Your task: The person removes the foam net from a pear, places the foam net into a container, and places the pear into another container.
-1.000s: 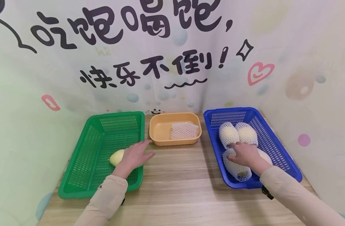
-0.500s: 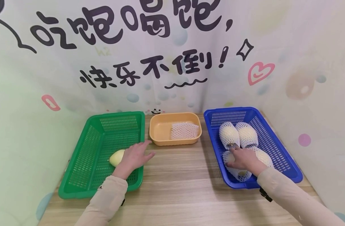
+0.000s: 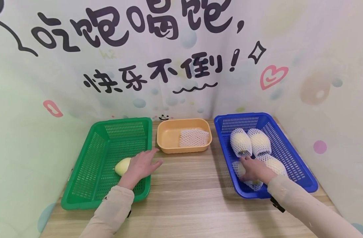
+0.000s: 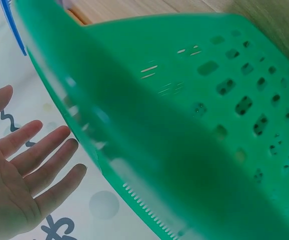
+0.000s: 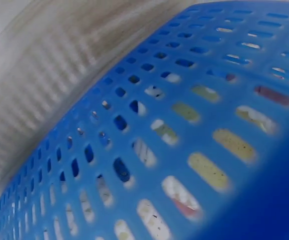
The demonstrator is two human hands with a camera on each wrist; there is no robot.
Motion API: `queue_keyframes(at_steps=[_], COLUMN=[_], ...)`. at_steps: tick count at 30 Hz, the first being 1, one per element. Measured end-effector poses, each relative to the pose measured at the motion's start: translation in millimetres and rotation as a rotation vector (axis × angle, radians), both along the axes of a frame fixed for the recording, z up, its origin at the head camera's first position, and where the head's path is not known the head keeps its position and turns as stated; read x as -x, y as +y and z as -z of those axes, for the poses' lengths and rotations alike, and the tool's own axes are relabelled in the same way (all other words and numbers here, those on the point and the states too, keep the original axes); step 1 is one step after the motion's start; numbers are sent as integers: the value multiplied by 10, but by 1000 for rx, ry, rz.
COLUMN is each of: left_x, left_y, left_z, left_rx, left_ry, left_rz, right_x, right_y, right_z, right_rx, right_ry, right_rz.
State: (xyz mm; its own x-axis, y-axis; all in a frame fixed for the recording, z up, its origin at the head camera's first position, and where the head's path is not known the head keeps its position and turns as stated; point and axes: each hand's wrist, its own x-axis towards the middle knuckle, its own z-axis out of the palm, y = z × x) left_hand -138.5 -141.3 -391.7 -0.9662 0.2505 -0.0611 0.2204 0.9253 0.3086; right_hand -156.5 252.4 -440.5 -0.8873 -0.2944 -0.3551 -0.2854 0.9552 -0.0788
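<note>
My right hand (image 3: 255, 169) is inside the blue basket (image 3: 300, 172), fingers and thumb bent around a pale oval fruit in a white foam net (image 3: 254, 185). Beside it lie more netted fruits: one at the right (image 3: 276, 165), one behind (image 3: 240, 142) and another (image 3: 259, 142). Through the blue basket's holes, the right wrist view shows bits of yellowish fruit (image 5: 209, 170) and white net. My left hand (image 3: 142, 164) is held over the right rim of the green basket (image 3: 83, 178), fingers spread and holding nothing. A bare pale yellow fruit (image 3: 122, 167) lies in that basket, partly hidden by this hand.
Between the baskets, at the back of the wooden table (image 3: 184, 191), stands an orange tray (image 3: 169, 135) with a flat white foam net (image 3: 194, 138) in it. A printed curtain (image 3: 175, 99) hangs directly behind.
My right hand has moved slightly left and toward me, settling on the near-left netted fruit, which has shifted a little. My left hand has stayed in place.
</note>
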Motion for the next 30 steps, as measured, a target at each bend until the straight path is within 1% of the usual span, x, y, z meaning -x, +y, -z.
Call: queue_keyframes(at_steps=[7,13,15,21,25,30], left_x=[-11,-22,-24,-22,-18,-15], left_y=[-12,-18,-17,-14,-12,-16], left_z=[7,6,4,-4,-5,5], left_rx=[3,9,9,14,20,24], left_ry=[3,-10,-11,-13,-7,-7], left_rz=[0,-12,-15,-15,-13,-14], right_x=[7,18,15,0,-7,18], right_y=[28,52,48,32,31,38], right_z=[-45,-120,-165,-331,-449,-575], right_rx=[17,58,77,102,119,140], right_ry=[-11,27,34,49,76,120], right_rz=[-4,-31,-35,-10,-13,-15])
